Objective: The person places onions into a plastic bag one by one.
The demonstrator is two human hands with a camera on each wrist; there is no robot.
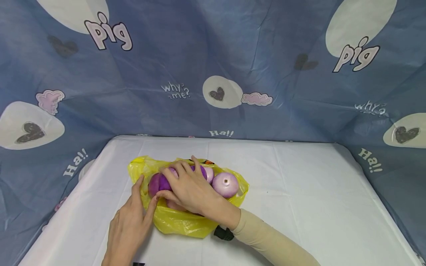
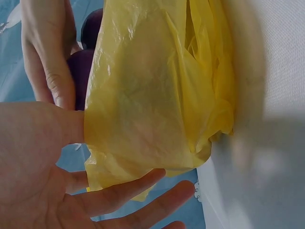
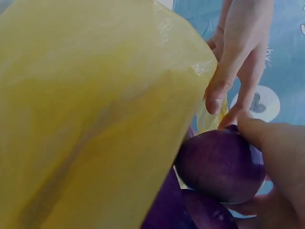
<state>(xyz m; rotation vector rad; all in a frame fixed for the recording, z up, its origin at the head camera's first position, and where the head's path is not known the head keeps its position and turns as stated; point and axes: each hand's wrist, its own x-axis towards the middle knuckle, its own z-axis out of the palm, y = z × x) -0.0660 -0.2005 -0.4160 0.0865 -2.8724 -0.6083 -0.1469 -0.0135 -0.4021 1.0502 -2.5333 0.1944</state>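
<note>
A yellow plastic bag lies with its mouth gaping upward, and several purple onions sit in it. My right hand reaches over the mouth. Its thumb and fingers grip a dark purple onion near the bag's left end; other onions lie just below that one. A paler onion rests at the right end of the bag. Beside the left end, my left hand touches the bag with fingers spread and mostly straight. In the left wrist view its thumb and index fingertips are hidden behind the yellow plastic.
The bag lies on a white-covered table. Blue printed cloth hangs behind the table and along both sides. A small black object shows under my right wrist.
</note>
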